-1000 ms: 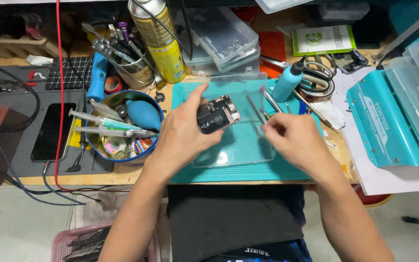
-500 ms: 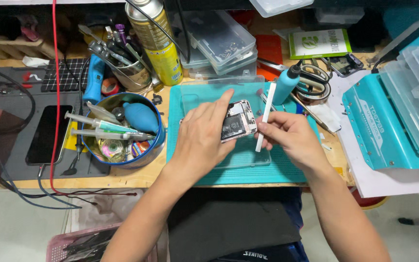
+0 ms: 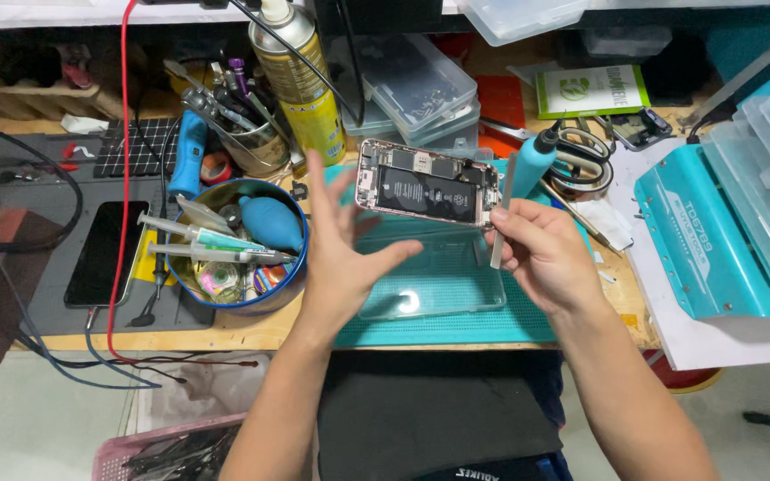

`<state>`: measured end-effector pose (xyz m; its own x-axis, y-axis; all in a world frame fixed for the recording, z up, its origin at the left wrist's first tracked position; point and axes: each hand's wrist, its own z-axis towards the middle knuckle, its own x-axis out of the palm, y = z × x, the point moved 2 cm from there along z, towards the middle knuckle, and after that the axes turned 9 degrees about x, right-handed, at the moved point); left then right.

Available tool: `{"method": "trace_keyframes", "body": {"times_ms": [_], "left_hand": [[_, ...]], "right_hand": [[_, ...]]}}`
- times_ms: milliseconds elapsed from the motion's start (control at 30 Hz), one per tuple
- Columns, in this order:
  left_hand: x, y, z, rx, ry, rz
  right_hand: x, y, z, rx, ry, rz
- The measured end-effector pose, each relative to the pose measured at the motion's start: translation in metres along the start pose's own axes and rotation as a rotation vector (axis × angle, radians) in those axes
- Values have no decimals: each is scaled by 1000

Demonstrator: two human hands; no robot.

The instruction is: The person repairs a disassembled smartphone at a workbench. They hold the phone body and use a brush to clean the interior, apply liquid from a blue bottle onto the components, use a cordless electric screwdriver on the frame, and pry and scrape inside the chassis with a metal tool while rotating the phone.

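Phone chassis (image 3: 427, 183), opened, sits just above frame centre with its long axis running left to right, tilted slightly down toward the right, and its battery and boards facing you. Your left hand (image 3: 345, 245) is spread, fingers apart, with the fingertips at the chassis's left end. Your right hand (image 3: 541, 254) is pinched on a thin pale pry tool (image 3: 502, 214), held nearly upright against the chassis's right end. Below lies a clear tray (image 3: 434, 285) on the teal mat (image 3: 456, 325). A blue bowl (image 3: 229, 245) of syringes sits at left.
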<state>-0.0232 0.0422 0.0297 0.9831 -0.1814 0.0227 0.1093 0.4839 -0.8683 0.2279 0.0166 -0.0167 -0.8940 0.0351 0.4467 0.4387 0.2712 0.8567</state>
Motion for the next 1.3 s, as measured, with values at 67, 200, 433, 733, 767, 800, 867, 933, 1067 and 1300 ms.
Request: {"method": "trace_keyframes", "body": {"times_ms": [67,200,433,733,767,800,867,933,1067,1300], "left_hand": [[8,18,-3,-157,154,-370],[13,35,-11,-175,194,-705],[14,40,-15,-120,189,-670],[19,25,-21,23,185,-358],[20,24,-22,40,179,-355],[20,24,-21,58,172,-350],[19,23,-22,81,180,-274],[19,23,-21,81,181,-258],[20,23,-23,49,169,-289],[22,22,-24,68,197,-283]], "right_hand": [[3,-2,-1,33,45,32],[10,-8,-3,88,72,-65],[15,4,-17,-119,-172,-374],[64,18,-44,-559,56,-567],[70,18,-44,-631,81,-665],[74,17,-44,-642,75,-735],[80,18,-45,-664,64,-871],[84,21,-45,-697,96,-885],[88,26,-47,-724,129,-913],[95,26,-47,-755,170,-928]]}}
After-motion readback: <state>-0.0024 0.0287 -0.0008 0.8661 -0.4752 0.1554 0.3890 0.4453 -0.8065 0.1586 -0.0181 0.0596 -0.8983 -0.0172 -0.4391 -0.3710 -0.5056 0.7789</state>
